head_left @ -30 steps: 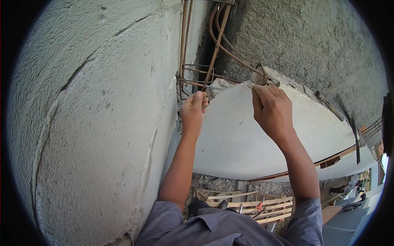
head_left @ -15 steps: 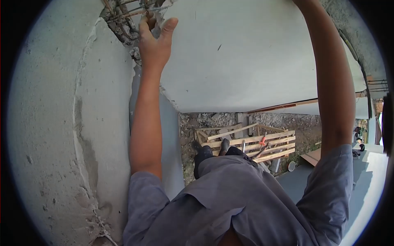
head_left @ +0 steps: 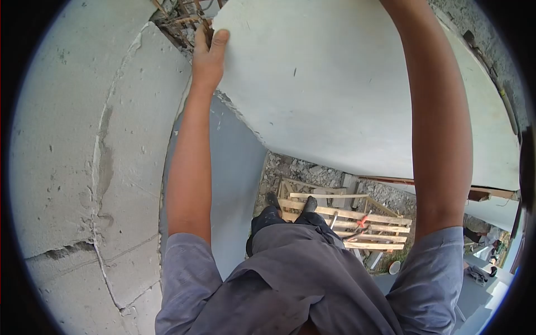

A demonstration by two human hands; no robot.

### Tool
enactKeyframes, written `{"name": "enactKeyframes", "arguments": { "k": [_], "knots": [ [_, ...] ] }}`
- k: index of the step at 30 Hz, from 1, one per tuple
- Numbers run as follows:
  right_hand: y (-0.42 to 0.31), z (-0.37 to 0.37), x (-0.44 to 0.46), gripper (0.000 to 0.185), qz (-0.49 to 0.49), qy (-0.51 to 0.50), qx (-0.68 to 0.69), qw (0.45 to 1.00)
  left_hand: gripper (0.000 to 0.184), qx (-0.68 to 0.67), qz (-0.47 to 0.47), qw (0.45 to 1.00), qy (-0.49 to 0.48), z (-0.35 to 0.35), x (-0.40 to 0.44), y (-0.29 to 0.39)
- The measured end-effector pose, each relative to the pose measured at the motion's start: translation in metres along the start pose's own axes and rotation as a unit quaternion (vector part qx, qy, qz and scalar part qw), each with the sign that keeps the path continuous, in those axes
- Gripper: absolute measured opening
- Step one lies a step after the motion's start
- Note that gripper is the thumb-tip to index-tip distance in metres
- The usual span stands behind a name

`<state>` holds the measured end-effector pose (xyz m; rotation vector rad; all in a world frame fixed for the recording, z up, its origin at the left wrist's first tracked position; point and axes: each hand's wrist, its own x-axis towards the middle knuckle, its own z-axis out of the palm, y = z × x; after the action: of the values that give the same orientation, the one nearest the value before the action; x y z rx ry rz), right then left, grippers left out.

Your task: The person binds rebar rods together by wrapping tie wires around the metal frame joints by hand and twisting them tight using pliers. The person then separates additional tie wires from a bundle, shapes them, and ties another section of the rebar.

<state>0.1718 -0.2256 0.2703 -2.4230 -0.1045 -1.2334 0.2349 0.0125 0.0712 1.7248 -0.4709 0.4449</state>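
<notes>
My left hand (head_left: 208, 66) reaches up to the broken upper left corner of a large pale panel (head_left: 329, 84). Its thumb lies along the panel's face and its fingers curl around the edge, their tips partly hidden. Just beyond the fingertips, rusty bars (head_left: 192, 17) stick out of broken concrete. Across the panel's right side stretches my right forearm (head_left: 441, 111). The right hand itself is cut off by the top of the view.
A rough plastered wall (head_left: 67, 139) with cracks stands at the left, beside a blue-grey wall surface (head_left: 237, 151). My feet are on a slatted wooden platform (head_left: 346, 215), with a red-handled tool (head_left: 363, 219) on it. Rubble (head_left: 304, 169) covers the ground below; a round container (head_left: 395, 267) sits nearby.
The view has tilted, so the panel's lower edge now slopes down to the right. My left hand has closed against the panel's edge, thumb nearer the fingers. Both forearms appear slightly farther left.
</notes>
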Motion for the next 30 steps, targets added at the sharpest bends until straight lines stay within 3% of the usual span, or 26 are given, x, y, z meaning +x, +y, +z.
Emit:
{"name": "enactKeyframes", "arguments": {
  "k": [7,8,11,12,14,17,19,21,24,27,30],
  "knots": [
    [0.007,-0.007,0.023,0.021,-0.026,-0.057,-0.015,0.998,0.098,0.021,-0.052,0.998,0.015,-0.003,0.002,-0.007],
    [0.009,-0.004,0.039,0.019,-0.073,-0.008,-0.01,0.997,0.1,0.017,-0.062,0.998,0.015,-0.002,-0.002,-0.006],
    [-0.005,0.008,0.106,0.018,-0.111,-0.139,-0.186,0.966,0.102,0.002,-0.086,0.996,0.017,-0.001,-0.003,-0.005],
    [0.005,0.031,0.121,0.019,-0.161,-0.117,-0.139,0.97,0.101,0.006,-0.088,0.996,0.026,0.0,-0.004,-0.002],
    [0.02,0.077,0.157,0.019,-0.311,-0.255,-0.264,0.877,0.101,0.009,-0.091,0.995,0.031,0.0,-0.006,-0.001],
    [0.042,0.147,0.182,0.015,-0.479,-0.403,-0.287,0.725,0.1,-0.005,-0.072,0.997,0.033,0.0,-0.004,-0.004],
    [0.038,0.162,0.187,0.012,-0.426,-0.501,-0.267,0.705,0.1,-0.01,-0.064,0.997,0.029,-0.001,-0.004,-0.007],
    [0.014,0.153,0.168,0.016,-0.117,-0.618,-0.148,0.763,0.109,-0.01,-0.075,0.997,-0.003,-0.006,-0.003,-0.004],
    [0.002,0.157,0.163,0.021,-0.018,-0.652,-0.086,0.754,0.109,-0.016,-0.079,0.997,-0.012,-0.005,-0.004,-0.004],
    [0.001,0.174,0.162,0.015,-0.071,-0.642,-0.172,0.744,0.109,-0.01,-0.076,0.997,-0.01,-0.006,-0.002,-0.003],
    [0.016,0.198,0.155,0.011,-0.274,-0.645,-0.17,0.693,0.108,-0.012,-0.074,0.997,-0.016,-0.007,-0.001,-0.002]
  ]
}}
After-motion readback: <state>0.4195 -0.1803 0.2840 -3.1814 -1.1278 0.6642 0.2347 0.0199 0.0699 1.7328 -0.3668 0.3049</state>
